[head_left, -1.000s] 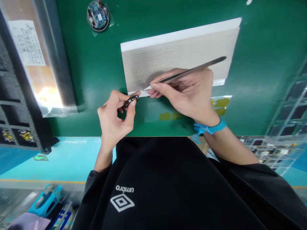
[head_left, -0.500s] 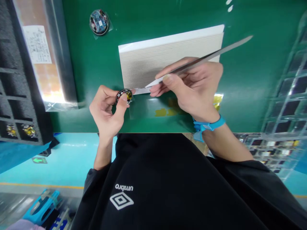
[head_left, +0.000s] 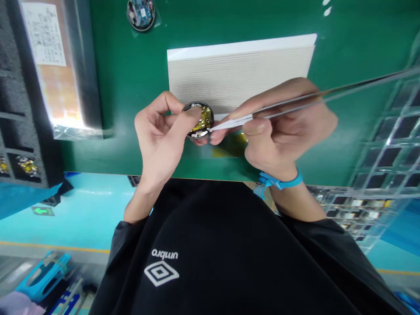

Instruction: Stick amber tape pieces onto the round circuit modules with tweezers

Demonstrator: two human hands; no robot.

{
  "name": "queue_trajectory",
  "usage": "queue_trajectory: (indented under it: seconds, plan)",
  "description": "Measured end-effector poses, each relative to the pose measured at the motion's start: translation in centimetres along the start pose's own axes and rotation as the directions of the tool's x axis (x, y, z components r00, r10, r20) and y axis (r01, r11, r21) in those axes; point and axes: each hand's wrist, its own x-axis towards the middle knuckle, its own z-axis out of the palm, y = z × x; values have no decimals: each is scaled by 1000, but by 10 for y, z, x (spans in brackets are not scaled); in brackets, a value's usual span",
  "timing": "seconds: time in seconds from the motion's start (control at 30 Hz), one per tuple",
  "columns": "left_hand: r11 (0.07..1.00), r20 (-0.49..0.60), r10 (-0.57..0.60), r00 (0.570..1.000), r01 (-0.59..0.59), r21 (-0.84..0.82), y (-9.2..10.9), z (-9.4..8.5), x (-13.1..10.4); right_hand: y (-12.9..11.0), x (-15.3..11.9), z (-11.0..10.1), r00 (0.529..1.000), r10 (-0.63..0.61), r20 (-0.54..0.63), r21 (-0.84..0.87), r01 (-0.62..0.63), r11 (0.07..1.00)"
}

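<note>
Pinching round module (head_left: 201,125) in left hand (head_left: 160,140), tweezers (head_left: 242,119) in right hand (head_left: 288,122), pointed at module edge. Might scratch gold-coloured part (head_left: 206,116) through slip or loose hold.

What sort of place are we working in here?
Likely an electronics workshop: tweezers at a round part in the left hand, a compartmented foam tray holding small gold-coloured parts, and a blue wristband, possibly antistatic.
</note>
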Motion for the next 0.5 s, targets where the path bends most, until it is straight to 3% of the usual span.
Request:
queue_trajectory:
  seconds: [0.1,0.17,0.33,0.5]
  plan:
    - [997,53,48,997,-51,57,-10,-6,-2,5,1,-1,1000,-27,-8,7,27,1000]
    - [992,71,32,997,-41,117,-13,-11,-4,5,2,-4,996,-74,45,-36,76,996]
    - [972,14,-124,992,118,204,0,-11,-7,-2,3,-12,984,-100,147,-153,123,980]
    - [980,-9,-114,993,114,165,7,-2,-7,0,3,-14,979,-168,119,-159,186,970]
